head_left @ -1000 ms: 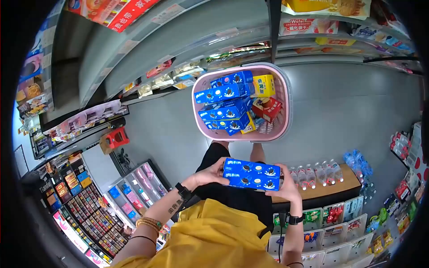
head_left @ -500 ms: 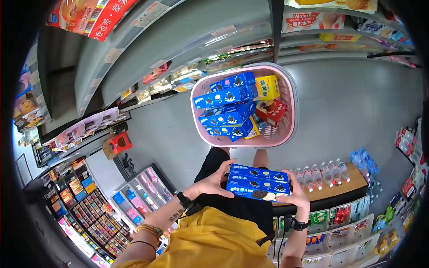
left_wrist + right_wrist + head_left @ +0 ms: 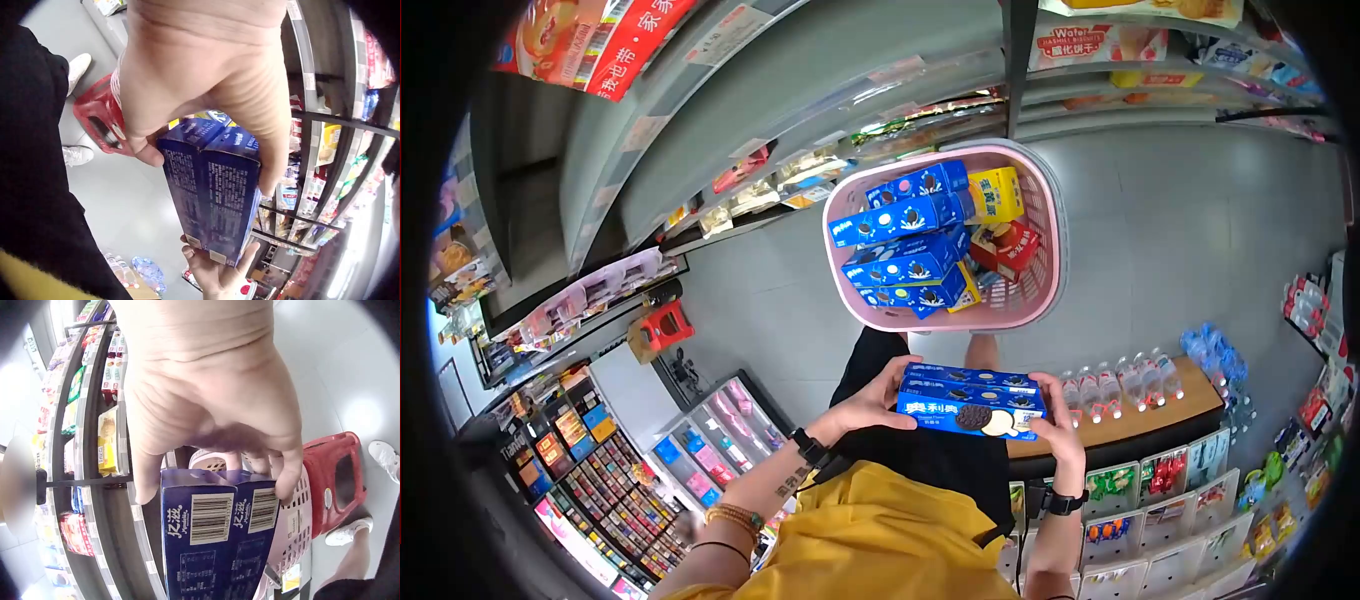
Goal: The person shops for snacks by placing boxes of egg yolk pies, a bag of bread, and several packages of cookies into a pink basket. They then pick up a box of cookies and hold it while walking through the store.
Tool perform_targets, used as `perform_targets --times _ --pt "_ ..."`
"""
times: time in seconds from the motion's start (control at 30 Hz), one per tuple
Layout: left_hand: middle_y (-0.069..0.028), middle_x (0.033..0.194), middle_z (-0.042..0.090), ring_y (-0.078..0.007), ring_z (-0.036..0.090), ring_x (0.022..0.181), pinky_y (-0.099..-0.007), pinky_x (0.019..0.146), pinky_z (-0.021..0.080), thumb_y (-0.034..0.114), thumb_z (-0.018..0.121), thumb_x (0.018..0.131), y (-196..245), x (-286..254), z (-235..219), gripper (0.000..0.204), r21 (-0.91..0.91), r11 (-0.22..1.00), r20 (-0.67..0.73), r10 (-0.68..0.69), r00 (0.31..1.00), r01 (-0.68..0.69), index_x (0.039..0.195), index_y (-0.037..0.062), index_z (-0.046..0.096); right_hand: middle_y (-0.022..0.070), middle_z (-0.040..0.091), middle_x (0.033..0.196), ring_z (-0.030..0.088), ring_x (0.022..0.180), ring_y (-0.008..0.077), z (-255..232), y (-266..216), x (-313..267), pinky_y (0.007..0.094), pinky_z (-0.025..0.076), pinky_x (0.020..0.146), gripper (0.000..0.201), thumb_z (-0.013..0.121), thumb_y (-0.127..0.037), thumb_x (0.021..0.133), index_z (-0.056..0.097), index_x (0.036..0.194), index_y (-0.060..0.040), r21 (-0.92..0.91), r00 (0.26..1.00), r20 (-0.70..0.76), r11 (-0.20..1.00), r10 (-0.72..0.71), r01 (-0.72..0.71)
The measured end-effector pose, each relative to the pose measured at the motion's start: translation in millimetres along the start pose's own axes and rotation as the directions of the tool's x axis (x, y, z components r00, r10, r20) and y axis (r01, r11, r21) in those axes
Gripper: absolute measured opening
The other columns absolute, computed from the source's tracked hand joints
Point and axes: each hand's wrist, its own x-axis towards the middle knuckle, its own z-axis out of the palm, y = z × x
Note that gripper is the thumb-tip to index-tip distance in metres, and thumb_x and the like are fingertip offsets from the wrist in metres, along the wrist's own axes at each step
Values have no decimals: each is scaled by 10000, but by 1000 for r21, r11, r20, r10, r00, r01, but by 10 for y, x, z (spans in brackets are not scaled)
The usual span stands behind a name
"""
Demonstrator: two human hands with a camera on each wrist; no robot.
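Note:
Two blue cookie boxes (image 3: 970, 405), side by side, are held level between both hands in front of the yellow shirt. My left hand (image 3: 875, 400) grips their left end, thumb on the near side. At the other end, my right hand (image 3: 1060, 425) pinches them with thumb and fingers. The left wrist view shows the two boxes (image 3: 209, 194) pressed together under the left hand (image 3: 203, 81). Barcodes show on the box ends (image 3: 215, 519) below the right hand (image 3: 212, 406) in the right wrist view.
Beyond the hands, a pink basket (image 3: 1055, 240) holds several blue boxes, yellow packs and a red box. Shelves (image 3: 790, 90) of snacks curve along the far side. Bottles (image 3: 1115, 390) stand on a wooden counter (image 3: 1190, 400) at right. A red stool (image 3: 668, 325) is at left.
The held boxes have tilted, so the large printed face of the nearer one now shows to the head view. Both hands keep their grip, slightly lower and further right than a second ago.

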Motion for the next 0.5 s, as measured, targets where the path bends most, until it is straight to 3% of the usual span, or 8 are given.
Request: perform_targets --times 0.1,0.23,0.33,0.5 --pt "-96 1385 416 -219 430 1299 -357 1105 334 62 849 685 98 24 7 1029 1 1000 -6 -7 1000 7 1490 88 209 70 442 1315 409 1264 185 25 -74 -4 319 294 1079 787 723 -390 815 353 1411 -33 36 999 -16 998 -45 45" --pt "-101 1410 392 -217 405 1318 -372 1112 329 245 843 736 166 23 -76 950 -5 996 -43 87 995 -87 1469 62 267 82 444 1328 395 1292 188 85 -243 -5 326 290 1088 786 690 -466 843 366 1401 -19 -44 993 -53 993 -108 106" --pt "-112 1387 429 -233 416 1317 -377 1112 325 386 796 775 373 -11 -37 932 -47 993 -53 103 993 -106 1464 24 283 82 450 1303 413 1258 183 196 -464 53 325 302 1072 747 659 -483 874 373 1388 -22 -71 993 -32 992 -110 108" --pt "-124 1432 412 -233 408 1334 -383 1121 317 467 779 775 597 -128 6 958 -26 985 -33 172 985 -173 1469 24 290 68 457 1257 438 1203 167 422 -812 91 314 326 1038 701 659 -451 891 375 1377 -33 -138 985 6 975 -175 174"
